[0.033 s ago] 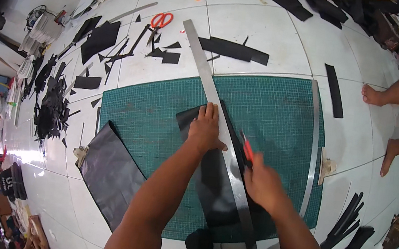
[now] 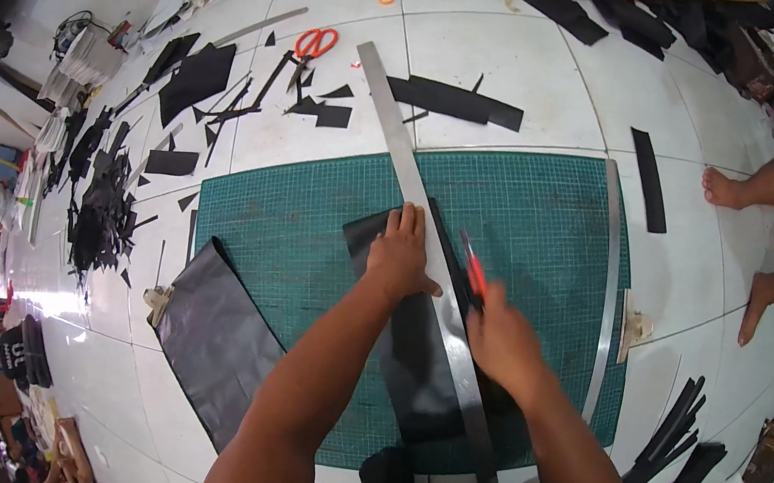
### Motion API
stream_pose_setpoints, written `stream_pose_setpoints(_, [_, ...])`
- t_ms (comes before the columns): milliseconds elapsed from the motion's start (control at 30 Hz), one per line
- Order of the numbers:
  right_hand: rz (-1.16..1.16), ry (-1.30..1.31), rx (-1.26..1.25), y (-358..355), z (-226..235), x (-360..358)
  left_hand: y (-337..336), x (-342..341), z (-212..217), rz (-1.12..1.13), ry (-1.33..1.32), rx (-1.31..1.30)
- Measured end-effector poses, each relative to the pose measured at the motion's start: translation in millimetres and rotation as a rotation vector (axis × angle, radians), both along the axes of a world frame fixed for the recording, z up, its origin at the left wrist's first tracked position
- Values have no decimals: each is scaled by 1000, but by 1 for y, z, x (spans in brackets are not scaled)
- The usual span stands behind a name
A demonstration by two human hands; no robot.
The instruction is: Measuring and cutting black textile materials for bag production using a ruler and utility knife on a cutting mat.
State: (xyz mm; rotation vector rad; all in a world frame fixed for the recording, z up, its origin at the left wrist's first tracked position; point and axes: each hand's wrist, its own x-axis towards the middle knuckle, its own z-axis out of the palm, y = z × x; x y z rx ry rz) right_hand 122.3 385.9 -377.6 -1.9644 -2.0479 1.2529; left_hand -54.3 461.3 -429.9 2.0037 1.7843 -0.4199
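Note:
My left hand point(image 2: 398, 258) lies flat with fingers stretched out, pressing a long steel ruler point(image 2: 448, 323) and the black sheet point(image 2: 417, 372) beneath it. The ruler slants over the sheet, its far end resting past the green cutting mat point(image 2: 313, 207). On the ruler's right, my right hand point(image 2: 504, 335) is closed round a red utility knife point(image 2: 474, 271), its blade pointing away from me. The knife is held near the strip of black sheet that shows along the ruler's right edge. Whether the blade touches anything, I cannot tell.
Another black sheet point(image 2: 212, 346) overlaps the mat's left side. A metal strip point(image 2: 608, 300) runs along the mat's right side. Orange-handled scissors point(image 2: 315, 43) lie on the tiles among black offcuts point(image 2: 102, 214). Another person's bare feet point(image 2: 726, 188) are at the right.
My right hand and the knife have moved slightly away from me along the ruler. My left hand and the ruler have kept their place on the mat.

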Motion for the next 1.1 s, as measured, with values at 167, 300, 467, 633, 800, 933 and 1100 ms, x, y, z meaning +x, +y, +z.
stream_pose_setpoints(167, [-71, -38, 48, 69, -39, -45, 0, 6, -7, -18, -53, 42])
stream_pose_setpoints(300, [-53, -98, -38, 81, -46, -60, 0, 2, -10, -32, -36, 72])
stream_pose_setpoints(467, [-19, -119, -45, 83, -54, -66, -2, -4, -21, -32, -35, 78])
stream_pose_setpoints(633, [3, -136, -97, 96, -43, -58, 0, 6, -13, -79, -28, 69])
stream_pose_setpoints(800, [57, -175, -135, 49, -49, -35, -1, 6, -7, -25, -10, 75])
stream_pose_setpoints(933, [38, -144, -250, -34, -46, 9, 1, 7, 1, -5, -21, 22])
stream_pose_setpoints(1100, [110, -210, -422, -102, -8, 47, 1, 5, -2, -14, -31, 21])
